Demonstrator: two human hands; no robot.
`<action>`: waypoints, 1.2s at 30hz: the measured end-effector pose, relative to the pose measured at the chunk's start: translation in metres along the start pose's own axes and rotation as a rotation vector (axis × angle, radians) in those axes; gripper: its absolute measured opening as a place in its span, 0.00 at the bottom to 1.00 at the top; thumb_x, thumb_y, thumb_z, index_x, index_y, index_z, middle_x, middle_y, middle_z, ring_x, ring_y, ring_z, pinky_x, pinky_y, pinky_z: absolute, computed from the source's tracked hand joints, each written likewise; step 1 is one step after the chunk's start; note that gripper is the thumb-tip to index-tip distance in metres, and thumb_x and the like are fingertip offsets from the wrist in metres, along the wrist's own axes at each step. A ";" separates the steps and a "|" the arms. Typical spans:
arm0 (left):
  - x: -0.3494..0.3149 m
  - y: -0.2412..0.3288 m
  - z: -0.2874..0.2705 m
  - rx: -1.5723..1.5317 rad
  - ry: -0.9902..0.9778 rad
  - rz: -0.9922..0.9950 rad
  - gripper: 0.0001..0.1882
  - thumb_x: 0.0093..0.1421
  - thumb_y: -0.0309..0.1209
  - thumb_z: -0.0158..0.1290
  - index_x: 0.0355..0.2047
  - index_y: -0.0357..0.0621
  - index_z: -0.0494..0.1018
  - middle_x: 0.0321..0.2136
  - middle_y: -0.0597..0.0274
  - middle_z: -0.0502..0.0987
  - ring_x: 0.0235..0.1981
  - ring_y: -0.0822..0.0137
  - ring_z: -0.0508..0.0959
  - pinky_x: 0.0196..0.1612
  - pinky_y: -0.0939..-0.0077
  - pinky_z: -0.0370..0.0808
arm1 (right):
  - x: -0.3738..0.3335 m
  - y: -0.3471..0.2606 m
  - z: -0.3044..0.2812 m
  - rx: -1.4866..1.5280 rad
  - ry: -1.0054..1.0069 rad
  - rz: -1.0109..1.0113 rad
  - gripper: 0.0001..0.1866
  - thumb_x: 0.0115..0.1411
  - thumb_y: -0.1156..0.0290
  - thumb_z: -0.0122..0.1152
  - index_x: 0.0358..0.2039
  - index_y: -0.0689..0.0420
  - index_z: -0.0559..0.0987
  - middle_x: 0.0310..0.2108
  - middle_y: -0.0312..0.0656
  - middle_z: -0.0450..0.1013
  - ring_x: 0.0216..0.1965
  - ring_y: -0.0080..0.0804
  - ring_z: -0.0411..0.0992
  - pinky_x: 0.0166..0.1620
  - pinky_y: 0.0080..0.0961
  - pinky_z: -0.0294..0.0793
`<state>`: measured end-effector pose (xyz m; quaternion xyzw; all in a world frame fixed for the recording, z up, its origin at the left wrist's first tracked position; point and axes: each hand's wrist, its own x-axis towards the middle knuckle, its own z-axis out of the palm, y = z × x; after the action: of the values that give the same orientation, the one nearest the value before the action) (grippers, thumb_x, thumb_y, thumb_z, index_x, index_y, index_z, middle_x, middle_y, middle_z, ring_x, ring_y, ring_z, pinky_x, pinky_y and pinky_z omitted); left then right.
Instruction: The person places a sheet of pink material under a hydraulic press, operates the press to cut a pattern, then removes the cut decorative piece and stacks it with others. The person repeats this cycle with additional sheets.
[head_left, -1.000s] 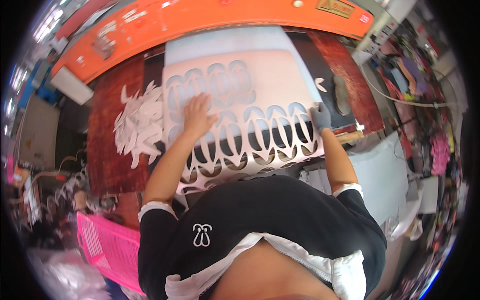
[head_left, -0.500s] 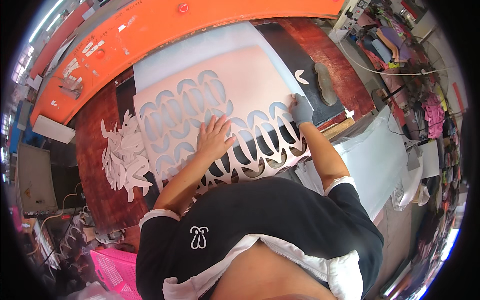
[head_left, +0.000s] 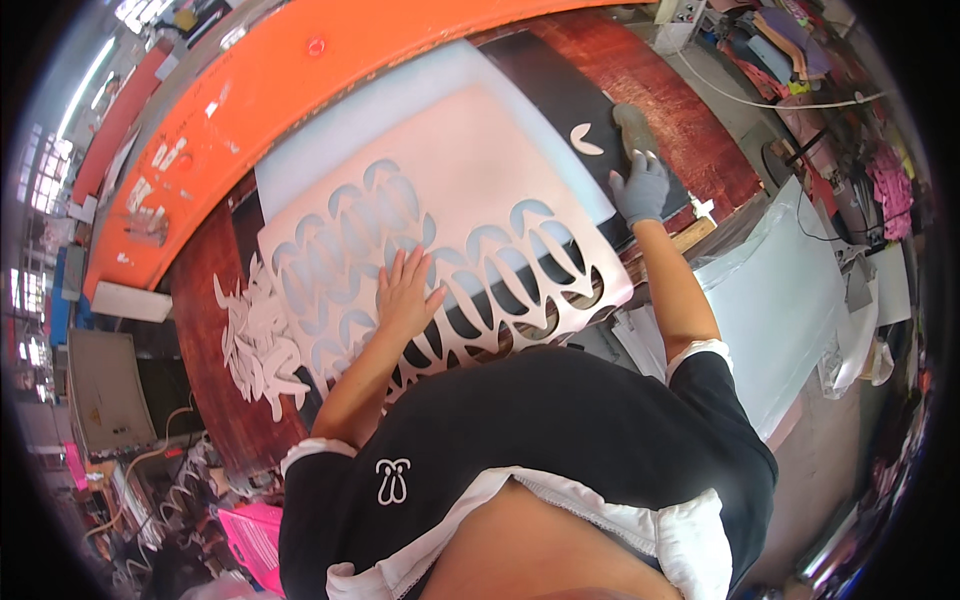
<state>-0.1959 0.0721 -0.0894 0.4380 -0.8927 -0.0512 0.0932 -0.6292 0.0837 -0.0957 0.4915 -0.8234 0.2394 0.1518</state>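
A pale pink sheet (head_left: 470,190) with rows of curved cut-outs lies over a whitish-blue board (head_left: 350,120) on the table. My left hand (head_left: 405,295), bare, rests flat on the perforated part of the sheet, fingers stretched out. My right hand (head_left: 642,190), in a grey glove, is off the sheet at the near end of a dark, elongated cutting die (head_left: 630,125). Its fingers are apart; whether they touch the die I cannot tell. A small white curved piece (head_left: 585,140) lies left of the die on the black surface (head_left: 535,85).
A heap of white cut pieces (head_left: 260,345) lies on the worn red tabletop (head_left: 205,350) at left. An orange machine beam (head_left: 250,80) spans the far side. Clear plastic sheeting (head_left: 770,300) is at right, a pink basket (head_left: 250,540) at lower left.
My right hand has let go of the sheet's right edge and moved right and away from me to the die. My left hand stays on the sheet. The view has shifted slightly.
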 end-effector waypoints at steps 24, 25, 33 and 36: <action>-0.002 0.000 -0.001 0.053 0.050 0.064 0.32 0.51 0.45 0.53 0.54 0.43 0.63 0.59 0.58 0.59 0.60 0.51 0.55 0.57 0.43 0.51 | 0.042 0.034 -0.020 0.412 -0.306 0.417 0.35 0.37 0.55 0.63 0.47 0.60 0.71 0.46 0.55 0.67 0.47 0.47 0.68 0.48 0.33 0.68; -0.001 0.000 0.000 0.056 0.063 0.072 0.32 0.51 0.46 0.53 0.54 0.44 0.63 0.59 0.58 0.59 0.60 0.51 0.55 0.57 0.43 0.52 | 0.043 0.028 -0.023 0.520 -0.317 0.384 0.35 0.38 0.56 0.63 0.47 0.60 0.71 0.46 0.55 0.67 0.47 0.46 0.68 0.49 0.32 0.68; -0.004 -0.001 0.000 0.013 0.024 -0.012 0.31 0.53 0.47 0.50 0.55 0.46 0.63 0.60 0.61 0.58 0.61 0.54 0.55 0.58 0.45 0.52 | 0.003 -0.118 -0.010 1.014 -0.325 -0.038 0.31 0.42 0.66 0.65 0.47 0.64 0.70 0.39 0.43 0.71 0.38 0.28 0.70 0.42 0.24 0.70; -0.005 -0.001 -0.003 -0.016 0.004 -0.019 0.32 0.54 0.49 0.48 0.56 0.47 0.62 0.60 0.62 0.56 0.62 0.56 0.53 0.59 0.46 0.51 | -0.013 -0.176 -0.012 0.863 -0.265 -0.219 0.33 0.39 0.62 0.67 0.47 0.61 0.71 0.43 0.53 0.68 0.45 0.46 0.68 0.48 0.34 0.68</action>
<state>-0.1909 0.0754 -0.0874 0.4459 -0.8878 -0.0582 0.0979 -0.4672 0.0285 -0.0490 0.6203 -0.6040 0.4777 -0.1488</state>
